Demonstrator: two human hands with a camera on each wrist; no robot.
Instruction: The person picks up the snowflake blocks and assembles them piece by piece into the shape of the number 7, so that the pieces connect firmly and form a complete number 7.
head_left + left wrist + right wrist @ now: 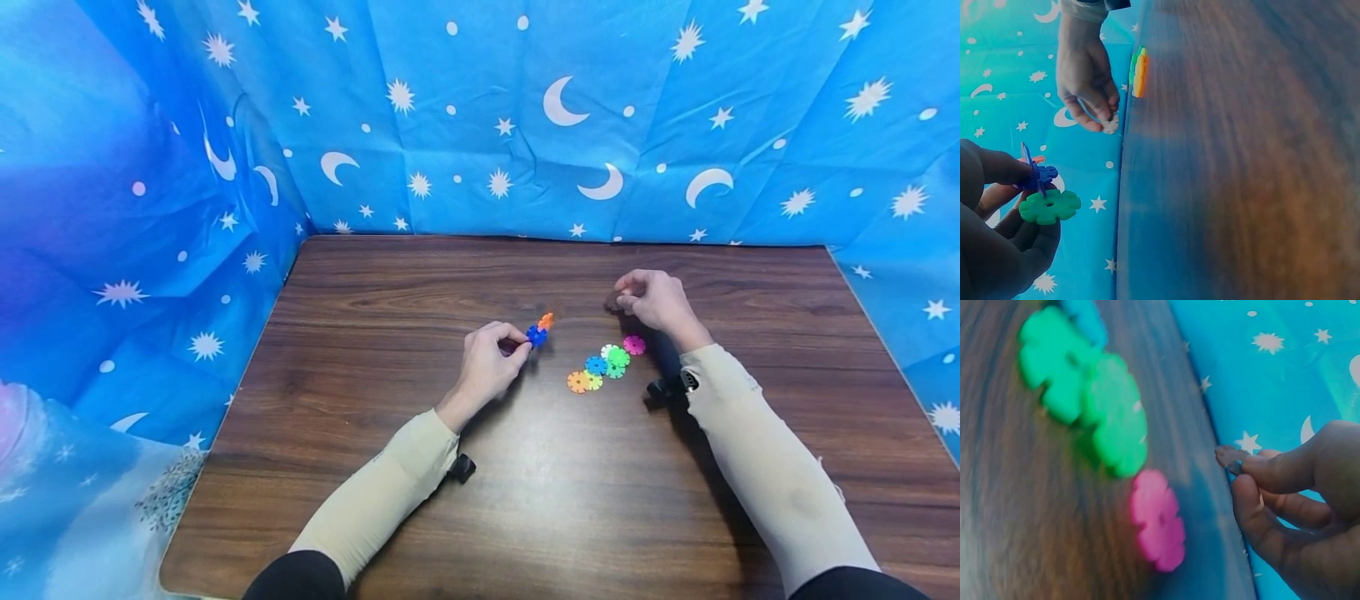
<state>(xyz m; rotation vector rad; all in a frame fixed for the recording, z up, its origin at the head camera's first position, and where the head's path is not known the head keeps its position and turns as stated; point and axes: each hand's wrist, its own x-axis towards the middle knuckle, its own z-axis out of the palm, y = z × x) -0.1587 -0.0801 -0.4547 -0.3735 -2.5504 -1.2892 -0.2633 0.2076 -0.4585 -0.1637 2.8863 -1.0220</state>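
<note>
In the head view, the row of loose discs (596, 365) lies on the table (570, 517), and I take this row as landmark. To the left of the row, the left hand (486, 358) pinches the joined discs (536, 336) – blue and orange can be seen here. Just beyond the row's far end, where the pink disc (634, 344) lies, the right hand (654, 300) has its fingertips together; what they hold I cannot tell from here.

In the left wrist view, the joined discs show also a green disc (1054, 206), seemingly crosswise to a blue one, held well apart from the row. The right hand pinches a pale disc (1110, 125).

In the right wrist view, the pale disc sticks out between thumb and finger, near the row's pink end.

I judge that one more disc is to be joined: better hold the joined discs firmly, leave a slot uncovered, turn the pale disc crosswise and push straight – a skewed push could loosen other joints.
</note>
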